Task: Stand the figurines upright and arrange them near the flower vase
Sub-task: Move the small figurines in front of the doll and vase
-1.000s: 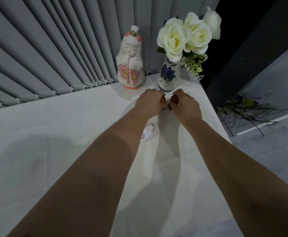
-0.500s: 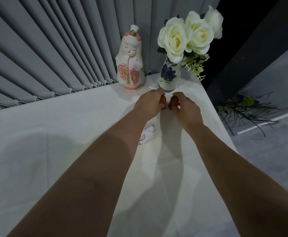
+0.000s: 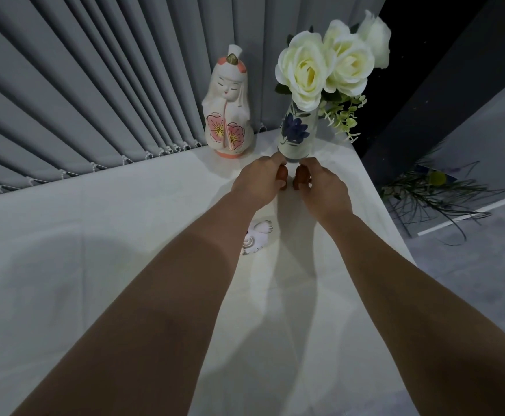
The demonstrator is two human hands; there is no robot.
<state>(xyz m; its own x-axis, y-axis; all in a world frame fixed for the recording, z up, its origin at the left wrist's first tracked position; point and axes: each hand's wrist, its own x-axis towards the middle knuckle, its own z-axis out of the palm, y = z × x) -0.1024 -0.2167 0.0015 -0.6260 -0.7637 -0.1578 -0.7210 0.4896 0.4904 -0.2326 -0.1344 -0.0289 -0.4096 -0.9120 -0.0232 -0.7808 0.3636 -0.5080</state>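
A white vase (image 3: 297, 136) painted with a blue flower holds white roses at the table's far right corner. Left of it a tall white doll figurine (image 3: 228, 106) with pink flowers stands upright. Just in front of the vase, my left hand (image 3: 258, 183) is shut on a small brown figurine (image 3: 282, 173), and my right hand (image 3: 324, 186) is shut on a second small brown figurine (image 3: 301, 175). Both brown pieces are mostly hidden by my fingers. A small white figurine (image 3: 257, 237) with a swirl mark lies on its side, half hidden under my left forearm.
The white table (image 3: 95, 235) ends at grey vertical blinds (image 3: 80, 85) along the back, and its right edge drops to the floor. A dark pillar (image 3: 443, 70) and green plant stems (image 3: 434, 190) sit beyond the right edge.
Both hands have moved a little farther from me with the brown figurines, up to the foot of the vase. The doll, the vase and the lying white figurine have not moved.
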